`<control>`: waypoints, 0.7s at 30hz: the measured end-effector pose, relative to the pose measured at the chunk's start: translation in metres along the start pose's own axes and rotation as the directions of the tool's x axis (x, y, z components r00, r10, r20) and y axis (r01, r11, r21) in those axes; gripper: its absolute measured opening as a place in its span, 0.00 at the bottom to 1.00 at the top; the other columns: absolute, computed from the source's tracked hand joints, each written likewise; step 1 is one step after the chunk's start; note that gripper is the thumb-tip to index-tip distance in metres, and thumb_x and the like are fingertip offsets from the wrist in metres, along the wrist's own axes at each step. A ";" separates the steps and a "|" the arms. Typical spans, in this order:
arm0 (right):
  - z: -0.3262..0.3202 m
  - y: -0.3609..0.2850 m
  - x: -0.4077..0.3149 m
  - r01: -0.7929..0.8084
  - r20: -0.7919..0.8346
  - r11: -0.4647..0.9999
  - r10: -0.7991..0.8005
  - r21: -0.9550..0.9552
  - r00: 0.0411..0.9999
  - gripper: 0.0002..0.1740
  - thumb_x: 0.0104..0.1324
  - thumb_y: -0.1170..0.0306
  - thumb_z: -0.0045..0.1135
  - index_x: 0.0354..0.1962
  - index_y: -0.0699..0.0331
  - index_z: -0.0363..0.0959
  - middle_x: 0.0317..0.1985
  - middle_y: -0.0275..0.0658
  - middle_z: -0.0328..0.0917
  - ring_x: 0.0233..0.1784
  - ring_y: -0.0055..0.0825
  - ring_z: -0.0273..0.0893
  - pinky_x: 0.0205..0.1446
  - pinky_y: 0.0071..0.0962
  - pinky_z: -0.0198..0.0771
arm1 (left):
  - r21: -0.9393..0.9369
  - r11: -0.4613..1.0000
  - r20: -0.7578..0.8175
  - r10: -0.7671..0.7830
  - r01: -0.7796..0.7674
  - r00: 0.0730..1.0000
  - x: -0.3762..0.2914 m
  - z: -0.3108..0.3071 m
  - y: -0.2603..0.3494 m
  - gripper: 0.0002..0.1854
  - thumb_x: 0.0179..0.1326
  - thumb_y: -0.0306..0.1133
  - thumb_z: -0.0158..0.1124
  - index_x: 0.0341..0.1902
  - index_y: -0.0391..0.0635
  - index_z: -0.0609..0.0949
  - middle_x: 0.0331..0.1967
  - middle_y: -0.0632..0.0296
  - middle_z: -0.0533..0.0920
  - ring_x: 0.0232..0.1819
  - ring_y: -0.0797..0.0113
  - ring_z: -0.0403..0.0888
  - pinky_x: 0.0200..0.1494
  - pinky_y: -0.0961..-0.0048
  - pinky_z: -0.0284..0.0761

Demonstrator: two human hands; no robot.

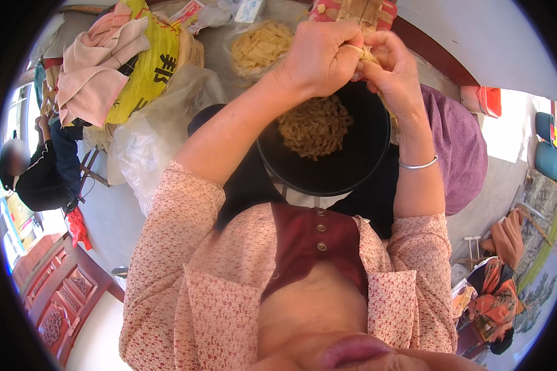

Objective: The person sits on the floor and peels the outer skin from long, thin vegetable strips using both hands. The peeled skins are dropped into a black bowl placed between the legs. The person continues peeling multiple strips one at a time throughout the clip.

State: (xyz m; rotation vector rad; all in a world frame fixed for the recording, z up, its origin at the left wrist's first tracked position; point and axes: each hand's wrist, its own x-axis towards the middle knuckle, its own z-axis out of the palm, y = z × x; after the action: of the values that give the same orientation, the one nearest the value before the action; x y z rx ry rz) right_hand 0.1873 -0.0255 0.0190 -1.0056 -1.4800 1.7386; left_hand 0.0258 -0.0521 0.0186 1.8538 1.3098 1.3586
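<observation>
My left hand point(322, 58) is a closed fist gripping one end of a twisted, pale yellowish strip point(367, 55), which looks like food. The fingers and thumb of my right hand point(397, 69) pinch the same strip close by. Both hands are above the far rim of a round black basin point(325, 178) between my knees. Inside it lies a heap of short brownish strips point(313, 127), partly hidden by my left hand. Beyond my left forearm, a clear plastic bag holds flat pale yellow pieces point(262, 46). A worn wooden board point(359, 14) lies on red patterned cloth beyond my hands.
To the left are a yellow printed bag point(137, 95), pink towels point(97, 60) and a crumpled clear plastic sheet point(151, 139). Purple cloth point(455, 153) hangs by my right arm. One person point(42, 171) is at far left; another point(492, 297) sits at lower right.
</observation>
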 end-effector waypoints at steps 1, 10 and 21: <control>0.002 0.004 -0.001 0.128 -0.144 0.984 -0.145 -0.120 0.979 0.08 0.58 0.76 0.62 0.35 0.66 0.73 0.21 0.28 0.72 0.22 0.09 0.66 0.26 0.13 0.63 | -0.034 0.997 0.009 -0.069 0.069 0.998 0.000 0.000 -0.002 0.03 0.50 0.25 0.52 0.25 0.41 0.76 0.17 0.65 0.75 0.22 0.75 0.70 0.28 0.75 0.67; -0.025 0.010 0.001 -0.066 0.282 0.895 -0.068 0.441 0.957 0.09 0.65 0.70 0.56 0.37 0.68 0.75 0.18 0.26 0.66 0.17 0.08 0.55 0.18 0.11 0.52 | -0.053 0.971 0.016 -0.232 0.232 0.973 0.003 -0.003 0.006 0.02 0.50 0.24 0.58 0.25 0.40 0.76 0.17 0.69 0.74 0.21 0.82 0.68 0.26 0.81 0.65; -0.003 0.014 0.000 0.174 0.012 0.965 -0.180 0.194 0.984 0.12 0.70 0.65 0.48 0.32 0.64 0.72 0.17 0.23 0.59 0.17 0.08 0.51 0.19 0.12 0.48 | 0.012 0.993 0.308 -0.112 0.114 0.945 0.004 -0.016 0.000 0.11 0.58 0.30 0.62 0.23 0.40 0.75 0.13 0.67 0.69 0.15 0.81 0.63 0.19 0.81 0.57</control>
State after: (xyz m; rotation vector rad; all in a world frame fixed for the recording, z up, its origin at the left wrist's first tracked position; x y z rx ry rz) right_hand 0.1897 -0.0267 0.0049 -0.7282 -1.3455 1.7345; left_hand 0.0119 -0.0507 0.0264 1.8648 1.2250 0.9656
